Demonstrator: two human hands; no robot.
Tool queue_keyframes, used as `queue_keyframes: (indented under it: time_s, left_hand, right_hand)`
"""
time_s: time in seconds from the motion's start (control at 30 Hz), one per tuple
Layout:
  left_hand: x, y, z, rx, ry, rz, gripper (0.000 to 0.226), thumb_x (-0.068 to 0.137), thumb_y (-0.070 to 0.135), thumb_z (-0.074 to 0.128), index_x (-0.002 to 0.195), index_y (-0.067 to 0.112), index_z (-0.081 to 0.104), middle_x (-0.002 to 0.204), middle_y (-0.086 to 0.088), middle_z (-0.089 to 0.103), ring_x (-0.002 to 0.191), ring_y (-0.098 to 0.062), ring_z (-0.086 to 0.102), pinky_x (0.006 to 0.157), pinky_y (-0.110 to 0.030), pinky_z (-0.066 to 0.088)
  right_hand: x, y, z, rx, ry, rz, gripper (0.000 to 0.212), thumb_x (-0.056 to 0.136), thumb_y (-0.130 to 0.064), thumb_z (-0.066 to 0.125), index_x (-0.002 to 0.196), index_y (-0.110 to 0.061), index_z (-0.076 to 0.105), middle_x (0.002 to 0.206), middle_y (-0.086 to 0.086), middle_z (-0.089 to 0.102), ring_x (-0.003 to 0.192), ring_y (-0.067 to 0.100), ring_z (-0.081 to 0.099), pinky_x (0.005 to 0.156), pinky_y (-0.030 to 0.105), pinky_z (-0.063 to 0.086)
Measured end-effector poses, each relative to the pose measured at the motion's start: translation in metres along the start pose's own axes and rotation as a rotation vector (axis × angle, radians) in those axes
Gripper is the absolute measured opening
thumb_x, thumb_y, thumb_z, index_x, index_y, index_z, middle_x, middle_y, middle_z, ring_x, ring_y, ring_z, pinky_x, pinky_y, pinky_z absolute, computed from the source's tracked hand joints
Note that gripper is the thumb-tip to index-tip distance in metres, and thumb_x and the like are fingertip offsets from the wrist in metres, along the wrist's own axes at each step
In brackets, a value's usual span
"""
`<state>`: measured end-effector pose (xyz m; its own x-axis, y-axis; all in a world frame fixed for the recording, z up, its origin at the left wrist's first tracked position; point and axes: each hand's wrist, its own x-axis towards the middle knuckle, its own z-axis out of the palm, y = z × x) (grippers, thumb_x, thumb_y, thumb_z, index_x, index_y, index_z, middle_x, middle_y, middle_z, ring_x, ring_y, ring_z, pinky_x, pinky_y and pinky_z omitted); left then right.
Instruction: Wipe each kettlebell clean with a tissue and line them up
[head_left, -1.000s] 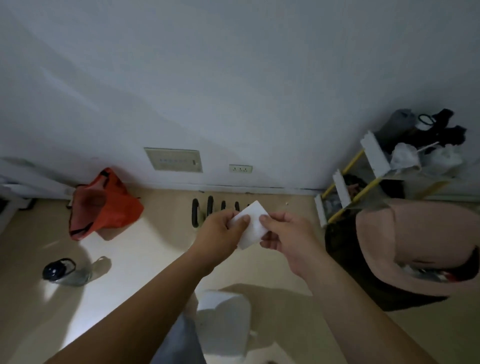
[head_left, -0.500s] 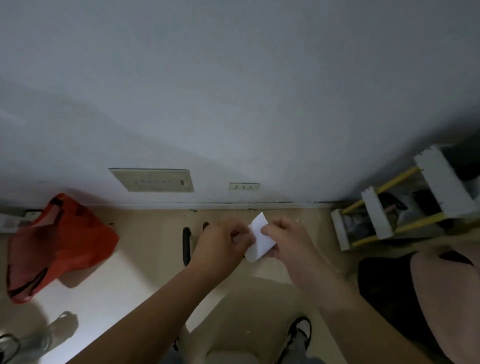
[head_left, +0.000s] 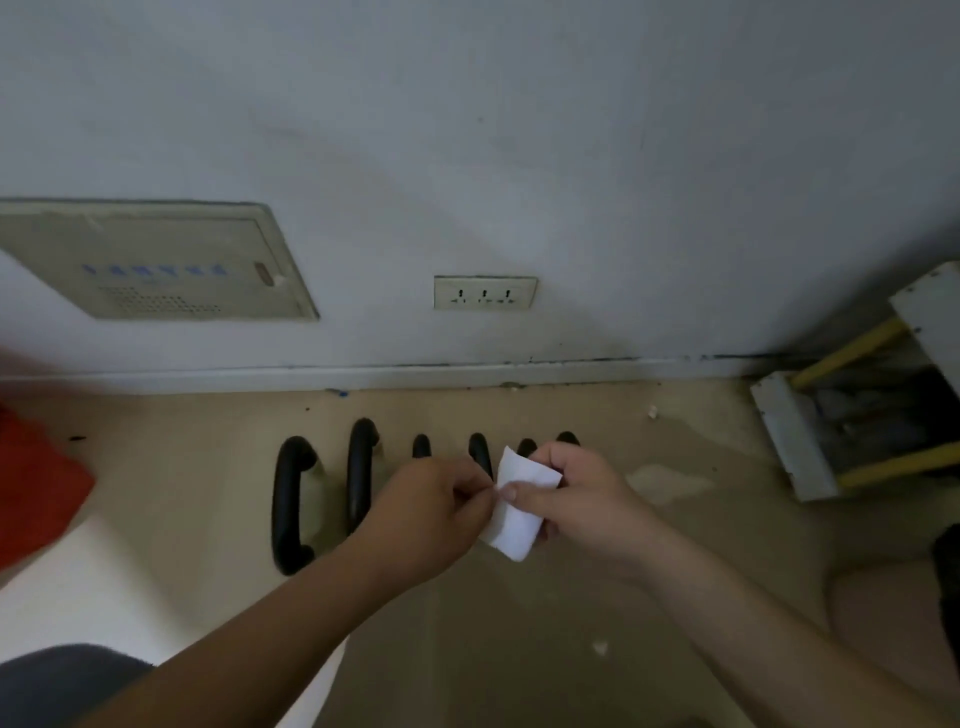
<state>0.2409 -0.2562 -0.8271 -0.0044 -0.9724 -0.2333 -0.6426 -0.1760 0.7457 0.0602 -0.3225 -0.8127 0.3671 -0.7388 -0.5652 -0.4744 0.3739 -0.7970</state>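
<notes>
Both hands (head_left: 431, 512) (head_left: 582, 499) in apparent pinch on tissue (head_left: 514, 519)

Dim grey light around me. A bright patch lies on the floor (head_left: 57, 592) at left; my view's left edge blurs.
</notes>
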Motion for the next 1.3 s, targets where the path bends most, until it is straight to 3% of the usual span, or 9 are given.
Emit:
queue_keyframes:
  time_s: [0.1, 0.23, 0.37, 0.5, 0.6, 0.67, 0.8, 0.97, 1.3]
  left_hand:
    - [0.000, -0.017, 0.018, -0.060, 0.001, -0.014, 0.033, 0.096, 0.025, 0.062, 0.065, 0.035, 0.058, 0.062, 0.020, 0.059, 0.060, 0.004, 0.056, 0.054, -0.009, 0.039]
    - [-0.004, -0.011, 0.018, -0.207, 0.125, -0.111, 0.016, 0.091, 0.020, 0.060, 0.077, 0.015, 0.064, 0.073, -0.001, 0.064, 0.061, -0.009, 0.057, 0.055, -0.026, 0.051]
    - [-0.020, 0.007, 0.018, -0.423, 0.160, -0.183, 0.014, 0.090, 0.016, 0.056, 0.076, 0.011, 0.057, 0.071, -0.007, 0.053, 0.062, -0.015, 0.047, 0.055, -0.033, 0.043]
    - [-0.026, 0.020, 0.017, -0.697, 0.184, -0.253, 0.003, 0.088, 0.015, 0.061, 0.087, 0.013, 0.062, 0.081, -0.007, 0.060, 0.072, -0.019, 0.054, 0.062, -0.035, 0.043]
    - [-0.036, 0.028, 0.017, -0.851, 0.118, -0.218, 0.022, 0.086, 0.024, 0.073, 0.100, 0.011, 0.063, 0.093, -0.011, 0.068, 0.085, -0.021, 0.064, 0.072, -0.036, 0.048]
    - [-0.045, 0.033, 0.016, -0.799, 0.115, -0.209, 0.031, 0.087, 0.026, 0.078, 0.105, 0.006, 0.063, 0.097, -0.013, 0.073, 0.086, -0.019, 0.067, 0.072, -0.034, 0.051]
    - [-0.060, 0.042, 0.011, -0.538, 0.146, -0.164, 0.018, 0.097, 0.024, 0.065, 0.100, 0.006, 0.069, 0.094, -0.009, 0.076, 0.081, -0.015, 0.068, 0.066, -0.023, 0.052]
    - [-0.076, 0.068, 0.018, -0.373, 0.218, -0.155, 0.018, 0.103, 0.028, 0.052, 0.098, 0.013, 0.062, 0.081, -0.003, 0.067, 0.070, -0.012, 0.056, 0.066, -0.028, 0.048]
    - [-0.070, 0.072, 0.029, -0.534, 0.254, -0.139, 0.021, 0.104, 0.032, 0.046, 0.105, 0.015, 0.058, 0.098, -0.010, 0.068, 0.074, -0.015, 0.058, 0.061, -0.025, 0.051]
  right_hand:
    - [0.010, 0.030, -0.002, -0.044, -0.041, -0.002, 0.017, 0.091, -0.010, 0.074, 0.095, 0.000, 0.061, 0.083, 0.006, 0.067, 0.064, 0.007, 0.066, 0.056, 0.022, 0.051]
    - [0.002, 0.037, -0.003, 0.006, -0.024, 0.030, 0.013, 0.091, -0.005, 0.073, 0.099, -0.002, 0.062, 0.091, 0.015, 0.069, 0.067, 0.018, 0.067, 0.054, 0.029, 0.053]
    - [-0.013, 0.027, -0.002, 0.138, -0.085, 0.029, 0.023, 0.092, -0.005, 0.069, 0.115, -0.009, 0.068, 0.111, 0.024, 0.071, 0.086, 0.028, 0.068, 0.061, 0.037, 0.051]
    - [-0.014, 0.015, 0.002, 0.204, -0.145, -0.029, 0.029, 0.082, -0.007, 0.058, 0.103, -0.014, 0.076, 0.094, 0.016, 0.074, 0.086, 0.028, 0.068, 0.069, 0.037, 0.050]
    - [-0.023, 0.011, 0.008, 0.308, -0.138, -0.071, 0.026, 0.081, -0.009, 0.063, 0.103, -0.011, 0.076, 0.097, 0.012, 0.077, 0.094, 0.028, 0.073, 0.074, 0.036, 0.057]
    - [-0.029, 0.013, 0.011, 0.329, -0.163, -0.088, 0.021, 0.076, -0.013, 0.067, 0.094, -0.012, 0.077, 0.100, 0.015, 0.078, 0.098, 0.031, 0.074, 0.082, 0.042, 0.058]
    - [-0.041, 0.011, 0.013, 0.176, -0.119, -0.123, 0.006, 0.068, -0.020, 0.070, 0.073, -0.022, 0.074, 0.075, 0.002, 0.073, 0.080, 0.024, 0.069, 0.068, 0.035, 0.052]
    - [-0.053, 0.011, 0.007, 0.200, -0.190, -0.151, 0.028, 0.065, -0.042, 0.084, 0.080, -0.021, 0.072, 0.088, 0.005, 0.075, 0.095, 0.026, 0.070, 0.085, 0.041, 0.052]
    - [-0.054, 0.016, -0.008, 0.564, -0.351, -0.144, 0.049, 0.083, -0.035, 0.081, 0.116, 0.001, 0.074, 0.120, 0.023, 0.071, 0.105, 0.032, 0.070, 0.086, 0.039, 0.058]
